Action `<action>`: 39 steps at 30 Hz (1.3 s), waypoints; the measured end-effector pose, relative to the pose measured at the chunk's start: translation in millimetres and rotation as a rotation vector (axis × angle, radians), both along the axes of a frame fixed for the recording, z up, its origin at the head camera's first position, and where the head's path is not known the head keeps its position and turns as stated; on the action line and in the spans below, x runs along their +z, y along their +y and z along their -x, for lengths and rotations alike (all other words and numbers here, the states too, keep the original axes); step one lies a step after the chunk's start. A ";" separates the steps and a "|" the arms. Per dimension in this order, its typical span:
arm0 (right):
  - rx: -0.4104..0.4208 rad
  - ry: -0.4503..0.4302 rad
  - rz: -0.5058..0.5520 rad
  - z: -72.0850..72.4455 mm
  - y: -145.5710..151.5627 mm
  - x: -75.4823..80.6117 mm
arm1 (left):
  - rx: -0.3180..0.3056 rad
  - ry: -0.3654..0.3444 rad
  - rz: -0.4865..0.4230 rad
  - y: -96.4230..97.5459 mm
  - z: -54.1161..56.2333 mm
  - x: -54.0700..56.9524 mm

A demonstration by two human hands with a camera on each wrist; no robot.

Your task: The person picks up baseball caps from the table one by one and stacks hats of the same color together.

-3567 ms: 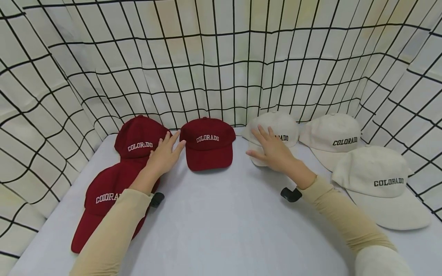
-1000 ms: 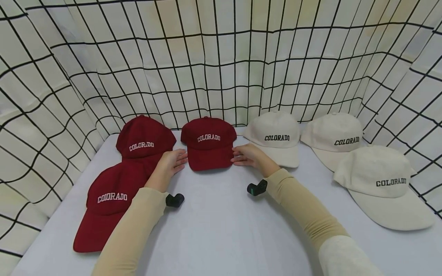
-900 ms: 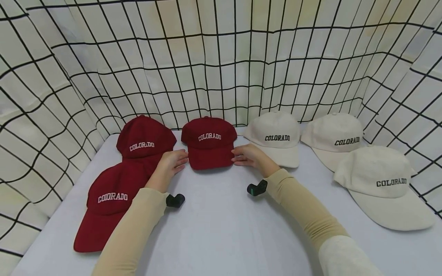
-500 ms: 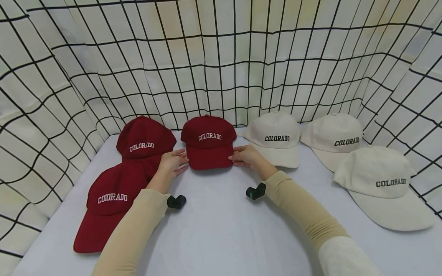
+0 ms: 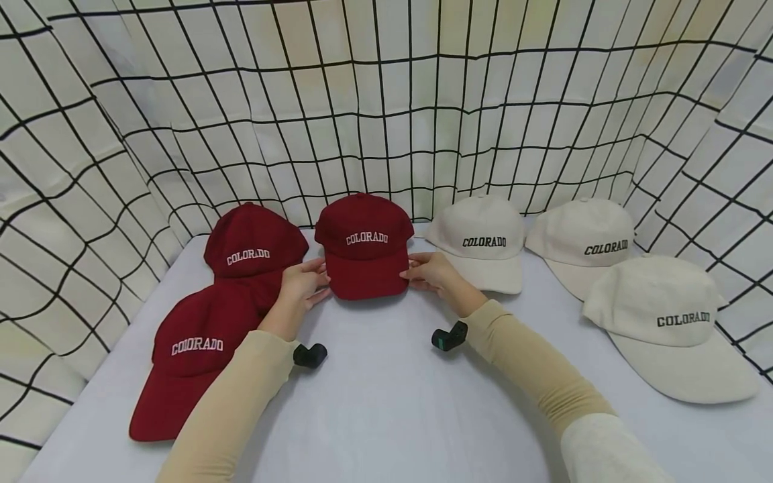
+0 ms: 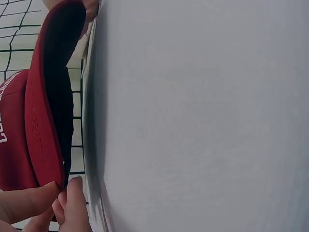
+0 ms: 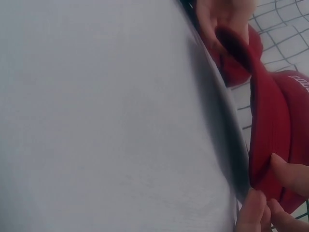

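Between my two hands is a dark red baseball cap (image 5: 365,248) with "COLORADO" in white letters, its brim facing me. My left hand (image 5: 298,287) pinches the brim's left edge, thumb on top and fingers below, as the left wrist view shows at the brim (image 6: 41,130). My right hand (image 5: 436,274) pinches the opposite edge; in the right wrist view its thumb (image 7: 287,174) lies on the red brim. Both wrist views show the brim raised off the white surface, its dark underside visible in the left one.
Two more red caps, one behind (image 5: 253,241) and one in front (image 5: 193,355), overlap on the left. Cream caps stand on the right: one beside my right hand (image 5: 480,235), one further over (image 5: 586,235), one nearer (image 5: 658,308). A black wire grid (image 5: 386,121) over pale cloth encloses the white surface (image 5: 374,396).
My hands have come from above the caps at left and right to the middle red cap's brim and taken hold of it. Its crown has since risen slightly. The other caps stay put.
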State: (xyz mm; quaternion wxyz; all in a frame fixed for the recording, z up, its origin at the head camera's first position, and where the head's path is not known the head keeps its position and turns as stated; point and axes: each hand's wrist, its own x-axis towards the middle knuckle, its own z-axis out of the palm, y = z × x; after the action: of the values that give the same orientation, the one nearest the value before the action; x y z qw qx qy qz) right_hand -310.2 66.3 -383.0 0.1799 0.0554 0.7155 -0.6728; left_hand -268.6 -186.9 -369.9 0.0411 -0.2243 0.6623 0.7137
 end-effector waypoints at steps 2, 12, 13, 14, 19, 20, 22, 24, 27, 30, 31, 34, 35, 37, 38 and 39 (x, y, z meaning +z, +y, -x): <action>-0.010 0.001 0.000 -0.9 0.6 0.3 | 0.001 0.008 0.001 1.1 -1.8 1.0; -0.039 0.015 0.081 -6.3 3.9 -0.5 | 0.007 0.054 -0.011 7.7 -7.4 4.3; -0.037 0.021 0.087 -7.2 4.5 -0.1 | 0.010 0.053 -0.008 8.5 -8.7 4.8; -0.036 0.029 0.086 -8.5 5.1 0.8 | 0.013 0.050 -0.005 9.2 -9.8 5.0; -0.040 0.060 0.074 -13.4 8.5 4.2 | 0.026 0.039 0.001 12.0 -14.9 5.8; -0.044 0.063 0.074 -14.2 9.1 4.8 | 0.024 0.041 0.000 12.2 -15.7 6.0; -0.046 0.067 0.083 -16.2 10.3 5.8 | 0.021 0.043 -0.002 12.3 -17.5 6.4; -0.045 0.071 0.094 -18.5 11.2 6.8 | 0.015 0.038 -0.005 11.7 -19.4 7.4; -0.047 0.081 0.106 -22.5 12.9 5.8 | 0.008 0.031 -0.018 11.1 -21.6 9.6; -0.041 0.094 0.115 -26.4 13.0 3.8 | 0.005 0.036 -0.036 9.7 -23.0 13.0; -0.040 0.096 0.116 -27.6 12.5 3.3 | 0.004 0.037 -0.041 9.1 -23.3 14.1; -0.041 0.098 0.127 -31.5 10.9 2.5 | -0.004 0.037 -0.054 7.3 -24.9 17.2; -0.043 0.098 0.133 -32.7 10.5 2.5 | -0.006 0.037 -0.055 6.6 -25.8 18.2; -0.050 0.098 0.140 -35.3 9.4 3.3 | -0.010 0.035 -0.050 5.1 -27.1 19.4; -0.051 0.101 0.148 -36.3 8.9 3.7 | -0.011 0.037 -0.050 4.1 -27.8 19.8; -0.052 0.103 0.153 -37.8 8.8 3.5 | -0.016 0.039 -0.051 3.4 -28.5 19.2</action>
State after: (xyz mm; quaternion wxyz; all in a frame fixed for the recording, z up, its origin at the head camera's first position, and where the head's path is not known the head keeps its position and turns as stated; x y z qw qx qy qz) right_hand -272.4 75.1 -379.5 0.1292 0.0252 0.6687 -0.7318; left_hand -240.0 -183.5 -350.7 0.0394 -0.2039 0.6463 0.7343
